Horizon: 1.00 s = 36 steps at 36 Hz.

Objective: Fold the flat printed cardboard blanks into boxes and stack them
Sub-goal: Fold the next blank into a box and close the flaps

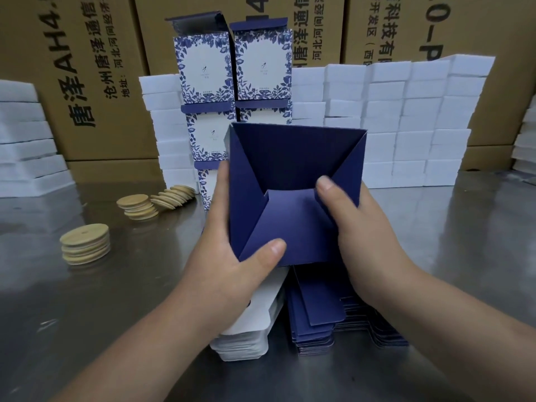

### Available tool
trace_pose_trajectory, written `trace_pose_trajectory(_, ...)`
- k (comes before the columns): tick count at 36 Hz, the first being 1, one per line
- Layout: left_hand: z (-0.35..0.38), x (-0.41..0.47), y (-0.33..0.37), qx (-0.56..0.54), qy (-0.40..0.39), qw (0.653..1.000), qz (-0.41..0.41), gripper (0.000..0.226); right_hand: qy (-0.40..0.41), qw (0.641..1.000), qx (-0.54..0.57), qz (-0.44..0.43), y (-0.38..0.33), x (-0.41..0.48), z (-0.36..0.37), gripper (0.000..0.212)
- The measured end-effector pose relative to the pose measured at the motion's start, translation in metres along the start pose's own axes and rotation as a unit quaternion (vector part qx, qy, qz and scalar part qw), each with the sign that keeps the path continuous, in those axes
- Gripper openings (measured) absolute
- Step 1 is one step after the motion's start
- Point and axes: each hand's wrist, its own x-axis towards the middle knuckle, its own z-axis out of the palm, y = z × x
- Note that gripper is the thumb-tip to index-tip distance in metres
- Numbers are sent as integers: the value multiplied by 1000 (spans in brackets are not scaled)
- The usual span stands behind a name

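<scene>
left hand gripping blue box at its left edge, thumb on lower flap, held above flat blanks, flapped end toward camera, long axis running away, right hand gripping right edge, thumb on flap

Even soft light, sheen on the steel table, edges bowed.

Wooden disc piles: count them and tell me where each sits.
3. One upright pile nearest, on the table's left; a second pile farther back; a third pile, slumped into a fan, right of it by the stacked boxes. Others may hide behind the held box.
</scene>
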Motion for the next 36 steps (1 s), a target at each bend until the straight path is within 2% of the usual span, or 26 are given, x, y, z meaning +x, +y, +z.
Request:
trace_pose_trajectory(3,-4,3,-2,16,42,999,9,83,-24,998,-43,-32,-4,0,1,34)
trace_pose_trajectory(5,-7,5,-4,36,59,997,21,81,-37,999,-13,-19,-6,1,0,33)
trace_pose_trajectory(10,-11,10,-10,101,111,988,36,91,-34,994,104,32,-12,9,-7,49)
trace_pose_trajectory(12,-13,12,-11,119,120,985,43,93,-10,993,110,29,-13,12,-10,37)
trace_pose_trajectory(15,-14,11,-11,122,100,984,80,79,4,996,89,-10,-14,16,-13,17)
trace_pose_trajectory(18,-14,8,-10,52,36,992,107,58,-3,996,81,-41,-16,17,-13,35)
trace_pose_trajectory(21,-15,8,-9,-3,38,993,110,51,-17,998,46,-43,-17,15,-13,52)
trace_pose_trajectory(24,-17,9,-6,-17,75,992,96,53,-25,999,12,-35,-19,12,-13,65)
trace_pose_trajectory(27,-19,10,-5,-9,86,992,88,58,-10,999,-8,-49,-22,11,-11,60)
trace_pose_trajectory(31,-18,9,-3,2,64,994,86,69,-26,997,-53,-53,-25,10,-12,58)
trace_pose_trajectory(34,-18,9,-2,-6,55,996,72,72,-52,996,-50,-57,-24,10,-10,67)
trace_pose_trajectory(36,-17,9,-2,-25,32,997,69,74,-65,995,-43,-64,-23,10,-9,62)
